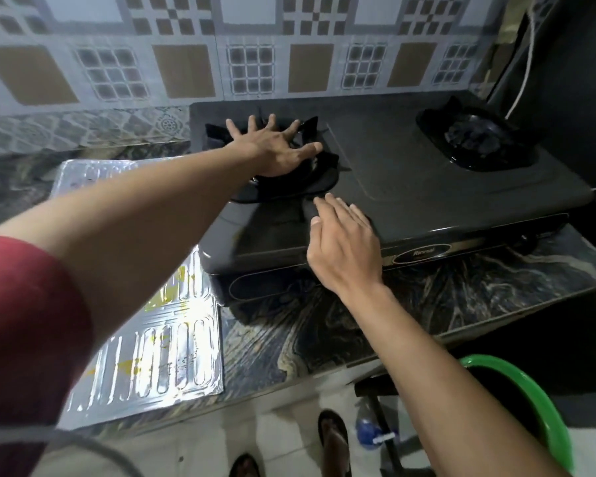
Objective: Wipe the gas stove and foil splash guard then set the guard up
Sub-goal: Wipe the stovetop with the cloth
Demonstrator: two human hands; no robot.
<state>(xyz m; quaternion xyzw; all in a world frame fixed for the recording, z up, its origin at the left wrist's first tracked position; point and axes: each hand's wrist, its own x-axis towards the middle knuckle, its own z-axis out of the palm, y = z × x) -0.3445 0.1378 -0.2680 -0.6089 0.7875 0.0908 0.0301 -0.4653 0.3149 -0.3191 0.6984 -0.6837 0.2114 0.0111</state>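
The left hand (276,149), fingers splayed wide, is laid on the left burner grate (289,173) of the gas stove (427,187); the right hand (344,242), fingers loosely open and empty, hovers over the stove's front edge. The foil splash guard (159,342) lies flat left of the stove. The grate could be dislodged if pressed.

I see a black gas stove (410,187) w/ gold oval trim on front; silver foil guard (159,356), embossed slots, yellow stains; table (289,325) dark marble w/ pale veins; wall tiles (186,70) grey/tan checks; red sleeve (25,321); green basin (544,407)
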